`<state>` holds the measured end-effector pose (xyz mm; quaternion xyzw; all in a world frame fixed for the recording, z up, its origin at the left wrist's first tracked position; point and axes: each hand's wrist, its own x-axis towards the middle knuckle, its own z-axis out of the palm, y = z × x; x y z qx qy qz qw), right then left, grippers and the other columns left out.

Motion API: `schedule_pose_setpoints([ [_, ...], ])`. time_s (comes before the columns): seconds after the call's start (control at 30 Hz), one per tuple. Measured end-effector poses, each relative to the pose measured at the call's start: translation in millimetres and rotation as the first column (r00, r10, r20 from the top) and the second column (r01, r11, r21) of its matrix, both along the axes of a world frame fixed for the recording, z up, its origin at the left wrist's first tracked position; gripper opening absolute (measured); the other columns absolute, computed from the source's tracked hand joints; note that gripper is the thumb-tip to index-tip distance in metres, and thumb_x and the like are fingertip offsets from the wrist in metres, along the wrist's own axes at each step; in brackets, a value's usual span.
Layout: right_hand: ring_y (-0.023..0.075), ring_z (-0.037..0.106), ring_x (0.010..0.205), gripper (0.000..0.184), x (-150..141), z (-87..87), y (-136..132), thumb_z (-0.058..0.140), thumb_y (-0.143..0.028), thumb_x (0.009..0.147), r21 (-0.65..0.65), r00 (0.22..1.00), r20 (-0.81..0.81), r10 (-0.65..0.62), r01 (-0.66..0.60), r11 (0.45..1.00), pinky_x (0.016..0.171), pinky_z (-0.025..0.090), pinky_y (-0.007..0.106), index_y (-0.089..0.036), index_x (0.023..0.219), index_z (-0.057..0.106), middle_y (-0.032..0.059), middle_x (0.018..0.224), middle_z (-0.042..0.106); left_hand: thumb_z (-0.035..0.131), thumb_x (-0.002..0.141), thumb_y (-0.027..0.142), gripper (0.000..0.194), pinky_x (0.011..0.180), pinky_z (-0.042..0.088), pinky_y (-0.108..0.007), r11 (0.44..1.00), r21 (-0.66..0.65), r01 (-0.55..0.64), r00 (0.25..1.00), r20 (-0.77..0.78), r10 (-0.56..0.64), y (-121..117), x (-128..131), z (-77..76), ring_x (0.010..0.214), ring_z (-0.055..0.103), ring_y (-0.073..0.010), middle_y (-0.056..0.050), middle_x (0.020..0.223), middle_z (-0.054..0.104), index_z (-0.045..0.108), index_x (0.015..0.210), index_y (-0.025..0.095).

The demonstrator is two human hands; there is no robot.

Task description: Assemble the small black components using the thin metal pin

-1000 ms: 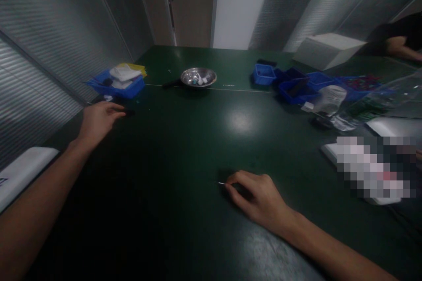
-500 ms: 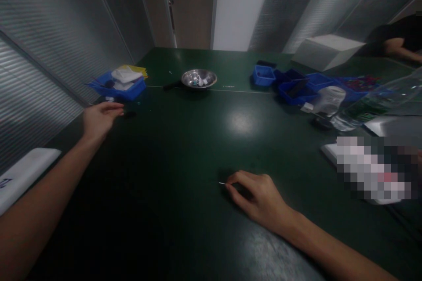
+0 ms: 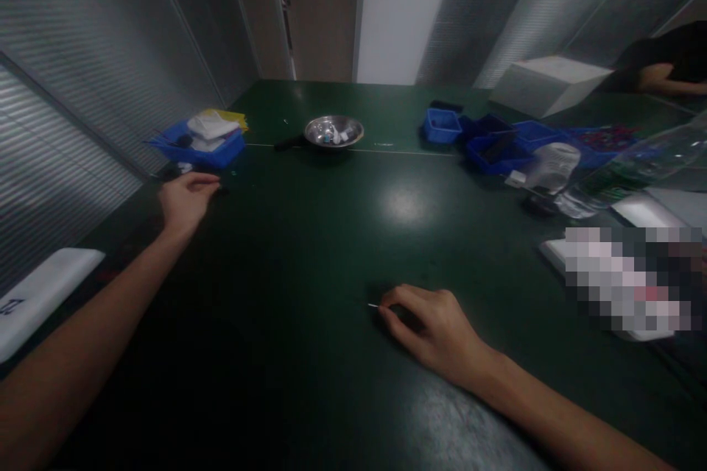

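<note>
Near the middle of the green table, my right hand rests with thumb and forefinger pinched on a short, thin, pale stick-like piece, whose tip points left. Over at the left, my left hand hovers low over the table with its fingertips pressed together. Whatever is in that pinch, if anything, is too small to make out. Just beyond the left hand stands a blue tray with white packets and dark thin items in it.
A metal bowl holding small bits stands at the back middle. Several blue bins, a clear bottle and a white box line the right. A white device lies at left. Another person's arm shows far right.
My left hand has moved a little to the right, its fingertips now closer together. My right hand stays where it was, with the thin piece in its pinch.
</note>
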<state>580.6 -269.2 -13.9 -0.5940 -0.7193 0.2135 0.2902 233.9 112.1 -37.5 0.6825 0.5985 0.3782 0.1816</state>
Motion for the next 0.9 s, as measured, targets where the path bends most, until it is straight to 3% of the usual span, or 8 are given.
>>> schedule_pose_setpoints([
  [0.27, 0.0114, 0.061, 0.065, 0.015, -0.8, 1.8, 0.1, 0.054, -0.028, 0.103, -0.009, 1.000, -0.011, -0.001, 0.000, 1.000, 0.060, 0.043, 0.025, -0.021, 0.101, 0.067, 0.0012, 0.087, 0.070, 0.074, 0.084, 0.025, 0.040, 0.088, 0.055, -0.030, 0.996, -0.003, 0.091, 0.995, 0.052, -0.091, 5.6, 0.9, 0.3, 0.092, 0.068, -0.0165, -0.009, 0.104, 0.074, 0.071, 0.120, 0.007],
  [0.4, 0.0112, 0.060, 0.062, 0.016, -1.0, 2.6, 0.3, 0.054, -0.029, 0.103, 0.003, 1.000, -0.001, -0.009, 0.009, 1.000, 0.058, 0.042, 0.025, -0.021, 0.101, 0.067, 0.0014, 0.085, 0.070, 0.073, 0.086, 0.029, 0.037, 0.088, 0.054, -0.031, 0.998, 0.009, 0.059, 0.997, -0.046, -0.059, -3.1, 1.7, 7.3, 0.091, 0.068, -0.0166, -0.003, 0.100, 0.074, 0.073, 0.120, 0.013],
  [0.53, 0.0108, 0.060, 0.061, 0.017, -0.7, 3.1, 0.0, 0.053, -0.029, 0.103, 0.006, 1.000, -0.003, -0.003, 0.003, 1.000, 0.058, 0.043, 0.025, -0.021, 0.100, 0.067, 0.0016, 0.084, 0.070, 0.067, 0.091, 0.029, 0.032, 0.091, 0.053, -0.032, 0.998, 0.032, 0.052, 0.976, -0.213, -0.044, -13.8, 4.4, 15.6, 0.094, 0.069, -0.0187, -0.004, 0.103, 0.075, 0.073, 0.119, 0.015],
  [0.6, 0.0112, 0.060, 0.062, 0.017, -0.4, 3.2, -0.1, 0.053, -0.029, 0.103, 0.005, 1.000, 0.001, -0.002, 0.002, 1.000, 0.059, 0.043, 0.025, -0.020, 0.101, 0.067, 0.0017, 0.084, 0.069, 0.060, 0.096, 0.028, 0.030, 0.097, 0.050, -0.035, 0.987, 0.092, 0.132, 0.925, -0.370, -0.090, -18.4, 5.6, 18.3, 0.100, 0.068, -0.0212, -0.006, 0.110, 0.075, 0.073, 0.119, 0.016],
  [0.73, 0.0115, 0.059, 0.063, 0.016, 0.0, 2.1, -0.4, 0.053, -0.029, 0.104, 0.000, 1.000, 0.011, -0.006, 0.006, 1.000, 0.060, 0.042, 0.025, -0.020, 0.101, 0.067, 0.0018, 0.084, 0.068, 0.047, 0.099, 0.025, 0.034, 0.106, 0.044, -0.039, 0.944, 0.100, 0.313, 0.742, -0.646, -0.177, -23.7, 5.2, 20.6, 0.114, 0.063, -0.0271, -0.012, 0.123, 0.070, 0.072, 0.119, 0.013],
  [0.9, 0.0117, 0.060, 0.064, 0.016, 0.2, 2.0, -0.9, 0.053, -0.030, 0.104, -0.007, 1.000, 0.016, 0.003, -0.002, 1.000, 0.061, 0.043, 0.024, -0.021, 0.103, 0.067, 0.0016, 0.085, 0.068, 0.048, 0.098, 0.025, 0.035, 0.105, 0.043, -0.040, 0.919, 0.053, 0.391, 0.659, -0.713, -0.239, -20.5, 0.4, 22.5, 0.116, 0.060, -0.0282, -0.013, 0.125, 0.068, 0.071, 0.121, 0.011],
])
